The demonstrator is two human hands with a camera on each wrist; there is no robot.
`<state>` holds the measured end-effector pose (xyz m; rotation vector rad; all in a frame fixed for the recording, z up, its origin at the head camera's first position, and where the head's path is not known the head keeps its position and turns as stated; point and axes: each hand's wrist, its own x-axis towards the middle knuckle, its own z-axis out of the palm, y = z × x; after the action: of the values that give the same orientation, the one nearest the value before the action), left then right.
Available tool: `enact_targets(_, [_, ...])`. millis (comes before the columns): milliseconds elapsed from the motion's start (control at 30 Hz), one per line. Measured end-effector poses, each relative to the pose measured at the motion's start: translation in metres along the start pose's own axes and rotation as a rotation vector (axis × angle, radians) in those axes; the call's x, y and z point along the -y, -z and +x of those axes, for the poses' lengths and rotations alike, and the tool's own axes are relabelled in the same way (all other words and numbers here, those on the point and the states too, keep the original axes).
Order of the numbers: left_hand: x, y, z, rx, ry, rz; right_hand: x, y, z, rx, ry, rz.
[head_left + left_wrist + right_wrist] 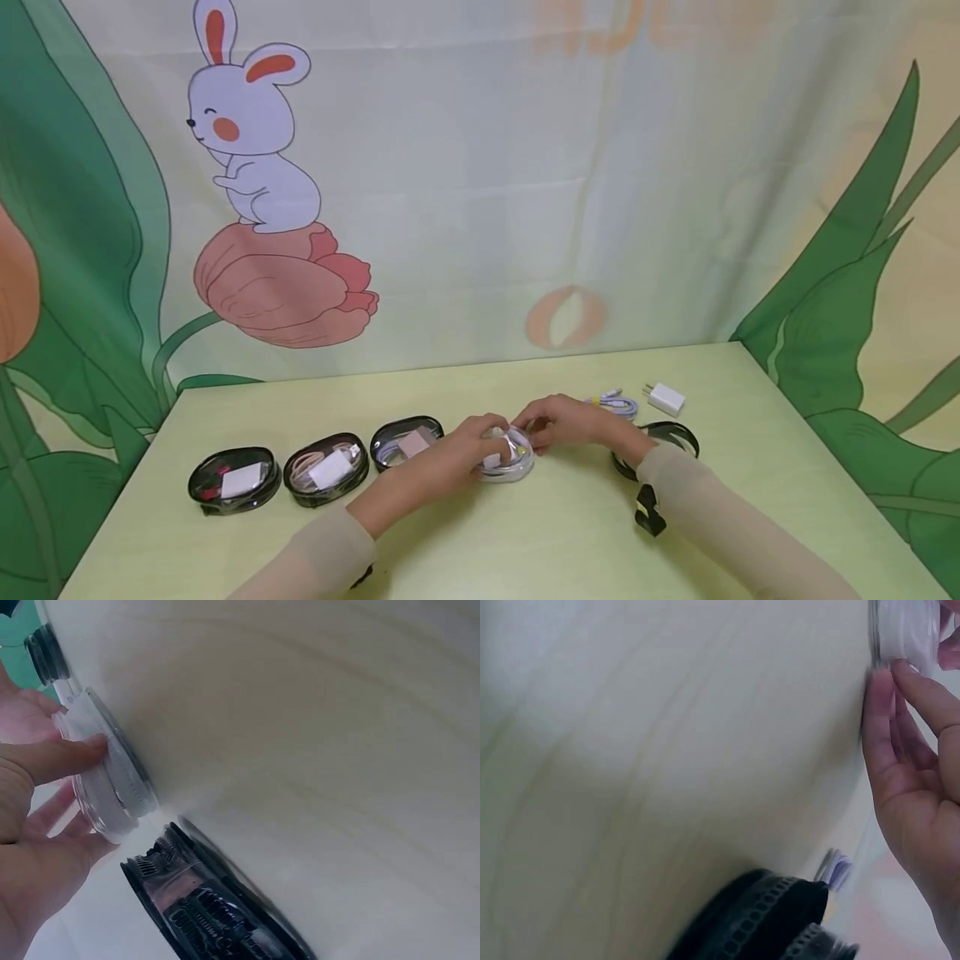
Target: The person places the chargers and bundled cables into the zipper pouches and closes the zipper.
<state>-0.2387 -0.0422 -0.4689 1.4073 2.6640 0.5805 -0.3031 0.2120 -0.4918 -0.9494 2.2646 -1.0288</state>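
Between both hands is a clear, white-edged oval pouch [517, 471] with a white charger and a coiled pale cable inside. My left hand [461, 450] grips it from the left; in the left wrist view the thumb lies across the pouch's [116, 791] face and the other fingers are behind it. On the pouch's other side is my right hand [566, 419]. In the right wrist view, that hand's [922, 772] thumb and forefinger pinch at the pouch's [909, 634] edge. Whether they have a zip pull there is too small to tell.
Left of the hands stand three black-rimmed clear pouches: one [234, 482] with a white charger, another [326, 471] similar, a third [397, 437] with a pink charger. Rightward lie a coiled lilac cable [622, 407], a white charger [666, 398] and a black-rimmed pouch [686, 433] partly behind the right forearm.
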Motion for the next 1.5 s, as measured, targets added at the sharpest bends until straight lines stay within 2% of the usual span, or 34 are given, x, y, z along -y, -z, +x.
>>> enact_targets(300, [0.0,0.0,0.001,0.048,0.028,-0.034,-0.002,-0.006,0.005,-0.074,0.057,-0.114])
enact_targets(633, [0.002,-0.001,0.0,0.075,0.034,-0.022,0.004,-0.003,0.001,-0.047,0.072,-0.193])
enact_targets(733, [0.002,0.0,-0.001,0.077,0.037,-0.027,0.004,-0.001,0.002,-0.05,0.032,-0.142])
enact_targets(900, [0.001,0.002,-0.002,0.116,0.066,-0.002,0.002,0.007,0.006,-0.053,-0.101,0.047])
enact_targets(1000, [0.0,0.001,-0.004,0.148,0.075,0.04,0.003,0.012,0.007,-0.038,-0.138,0.064])
enact_targets(1100, [0.0,0.001,-0.005,0.154,0.066,0.06,0.007,0.016,0.007,-0.011,-0.086,-0.049])
enact_targets(1300, [-0.001,0.002,-0.006,0.138,0.059,0.083,0.01,0.017,0.008,-0.005,0.125,-0.354])
enact_targets(1400, [-0.002,0.001,-0.006,0.134,0.04,0.117,0.006,0.018,0.005,-0.014,0.164,-0.427])
enact_targets(1500, [-0.003,0.0,-0.006,0.129,0.032,0.171,0.002,0.017,0.0,-0.028,0.162,-0.454])
